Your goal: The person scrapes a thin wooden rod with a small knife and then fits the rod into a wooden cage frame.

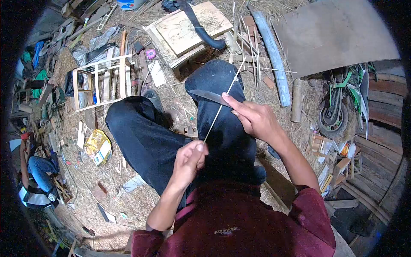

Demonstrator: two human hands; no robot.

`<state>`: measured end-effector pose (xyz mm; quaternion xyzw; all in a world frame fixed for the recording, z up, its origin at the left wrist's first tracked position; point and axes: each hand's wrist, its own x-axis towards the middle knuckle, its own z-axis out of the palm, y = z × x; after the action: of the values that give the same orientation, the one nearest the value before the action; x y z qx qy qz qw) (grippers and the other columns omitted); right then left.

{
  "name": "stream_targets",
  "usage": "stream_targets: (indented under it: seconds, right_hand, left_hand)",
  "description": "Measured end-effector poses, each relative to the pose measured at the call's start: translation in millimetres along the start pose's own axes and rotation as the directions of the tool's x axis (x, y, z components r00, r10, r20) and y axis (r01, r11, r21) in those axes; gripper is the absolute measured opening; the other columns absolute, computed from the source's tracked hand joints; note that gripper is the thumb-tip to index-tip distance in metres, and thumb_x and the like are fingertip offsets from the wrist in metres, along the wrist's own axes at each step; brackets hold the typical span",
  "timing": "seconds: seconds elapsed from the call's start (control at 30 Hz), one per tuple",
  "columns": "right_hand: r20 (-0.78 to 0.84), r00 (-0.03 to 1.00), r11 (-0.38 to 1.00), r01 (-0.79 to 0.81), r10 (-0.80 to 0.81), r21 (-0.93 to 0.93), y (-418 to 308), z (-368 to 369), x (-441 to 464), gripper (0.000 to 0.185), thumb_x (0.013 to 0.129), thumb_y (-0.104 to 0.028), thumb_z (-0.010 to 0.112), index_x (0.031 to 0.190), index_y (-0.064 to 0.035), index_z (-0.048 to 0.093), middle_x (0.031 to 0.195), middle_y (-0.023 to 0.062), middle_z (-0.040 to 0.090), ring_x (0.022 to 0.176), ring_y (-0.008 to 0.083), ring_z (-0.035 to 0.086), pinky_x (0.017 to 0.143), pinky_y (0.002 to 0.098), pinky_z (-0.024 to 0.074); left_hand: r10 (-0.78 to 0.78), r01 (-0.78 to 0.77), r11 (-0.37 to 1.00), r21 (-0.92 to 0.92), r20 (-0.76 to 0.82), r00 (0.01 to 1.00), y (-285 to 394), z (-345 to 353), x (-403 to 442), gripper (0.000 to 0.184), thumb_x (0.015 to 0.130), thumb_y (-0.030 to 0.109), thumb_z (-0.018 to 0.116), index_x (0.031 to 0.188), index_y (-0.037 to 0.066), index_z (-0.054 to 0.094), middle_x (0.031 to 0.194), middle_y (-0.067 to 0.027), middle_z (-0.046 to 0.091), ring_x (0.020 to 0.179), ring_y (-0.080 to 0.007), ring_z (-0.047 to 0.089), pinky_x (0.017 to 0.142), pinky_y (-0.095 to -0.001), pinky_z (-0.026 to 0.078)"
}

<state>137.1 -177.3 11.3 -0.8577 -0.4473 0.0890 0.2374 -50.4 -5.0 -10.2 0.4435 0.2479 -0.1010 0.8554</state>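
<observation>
Pinching the near end of a thin, straight, pale strip, probably of wood or bamboo (215,120), between the thumb and forefinger of the left hand (189,160), closed narrowly on it. Holding a long grey metal knife with a pointed blade (207,95) in the right hand (253,118), with fingers curled around the hidden handle. Running, from the left fingertips, forward and a little to the right, along the strip's long axis, close by the right thumb and out above the dark trousers (214,81) at the right knee. Crossing the blade near its handle end, almost at a right angle; cannot tell from this angle whether pressed on the edge or only passing by it. Pointing, with the knife tip, to the left and slightly forward. Nearest to the strip's near end: left hand; nearest to the crossing and the far length: right hand. Farther out, beyond the knee: a flat, pale wooden board (216,19), with a black, curved, rubber-like piece (199,28) lying across.
</observation>
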Motion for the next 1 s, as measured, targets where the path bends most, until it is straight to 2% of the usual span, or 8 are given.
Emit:
stream_targets:
  seconds: [0.37,0.47,0.57,0.6,0.77,0.8,0.9,1.0]
  right_hand:
    - [0.037,0.998,0.998,-0.051,0.052,-0.032,-6,3,-1,0.059,0.085,-0.005,0.066,0.14,-0.0244,0.052,0.069,0.0123,0.059,0.058,0.0293,0.059,0.056,0.0402,0.0501]
    - [-0.111,0.992,0.996,-0.055,0.062,0.066,8,12,-2,0.056,0.09,-0.012,0.062,0.141,-0.0302,0.05,0.077,0.0134,0.064,0.062,0.0318,0.063,0.056,0.041,0.0529]
    - [-0.266,0.962,0.979,-0.01,0.065,0.205,21,12,-1,0.054,0.09,-0.008,0.059,0.141,-0.0239,0.05,0.103,0.0186,0.068,0.079,0.0336,0.068,0.069,0.0397,0.056]
    - [-0.214,0.972,0.974,-0.045,0.093,0.221,23,7,-4,0.05,0.094,-0.009,0.053,0.143,-0.0141,0.046,0.119,0.0213,0.063,0.092,0.0339,0.069,0.079,0.0363,0.0554]
    - [-0.286,0.923,0.919,-0.141,0.257,0.369,24,4,-12,0.051,0.103,-0.02,0.042,0.149,-0.0012,0.032,0.126,0.02,0.062,0.104,0.0274,0.067,0.085,0.0319,0.0513]
    - [-0.192,0.889,0.789,-0.247,0.415,0.563,17,0,-17,0.051,0.103,-0.021,0.042,0.149,-0.0014,0.031,0.121,0.0189,0.065,0.102,0.026,0.068,0.084,0.0318,0.0514]
    - [-0.134,0.925,0.769,-0.208,0.356,0.605,-1,-10,-17,0.054,0.1,-0.021,0.049,0.149,-0.0034,0.033,0.077,0.0097,0.062,0.07,0.0195,0.064,0.066,0.0315,0.0508]
    - [-0.094,0.995,0.953,0.047,-0.02,0.301,-3,-9,-15,0.059,0.094,-0.016,0.057,0.149,-0.0146,0.036,0.064,0.0079,0.053,0.056,0.0218,0.057,0.056,0.0354,0.0494]
  left_hand:
    - [-0.031,0.033,0.999,0.035,-0.052,0.998,-2,-23,-51,0.028,0.103,0.024,0.047,0.087,0.003,0.055,0.059,0.0068,0.035,0.05,-0.0027,0.026,0.047,-0.0225,0.021]
    - [-0.074,0.078,0.996,0.05,-0.083,0.994,0,-29,-72,0.028,0.103,0.023,0.047,0.087,0.002,0.055,0.059,0.0064,0.036,0.05,-0.0029,0.028,0.047,-0.0222,0.023]
    - [-0.114,0.121,0.991,0.053,-0.121,0.986,-7,-42,-93,0.027,0.103,0.021,0.047,0.086,0.002,0.056,0.059,0.006,0.037,0.051,-0.0031,0.028,0.048,-0.0221,0.024]
    - [-0.124,0.133,0.989,0.06,-0.134,0.983,-9,-47,-98,0.027,0.103,0.021,0.047,0.086,0.002,0.056,0.059,0.006,0.037,0.051,-0.0031,0.028,0.048,-0.0221,0.024]
    - [-0.038,0.04,0.999,0.031,-0.082,0.996,3,-31,-64,0.028,0.103,0.024,0.047,0.086,0.003,0.054,0.058,0.0068,0.035,0.05,-0.0034,0.029,0.047,-0.022,0.024]
    - [-0.004,0.006,0.999,0.038,-0.048,0.999,8,-24,-50,0.029,0.103,0.026,0.046,0.086,0.004,0.054,0.059,0.0069,0.035,0.05,-0.0035,0.029,0.047,-0.0219,0.024]
    - [0.057,-0.056,0.997,-0.049,0.017,0.998,21,-5,-4,0.03,0.104,0.028,0.045,0.089,0.005,0.054,0.058,0.0075,0.033,0.048,-0.0041,0.029,0.046,-0.0218,0.024]
    - [0.015,-0.012,0.98,-0.198,0.013,1.0,34,14,31,0.027,0.104,0.027,0.044,0.091,0.005,0.054,0.058,0.0076,0.032,0.047,-0.0048,0.029,0.045,-0.0219,0.025]
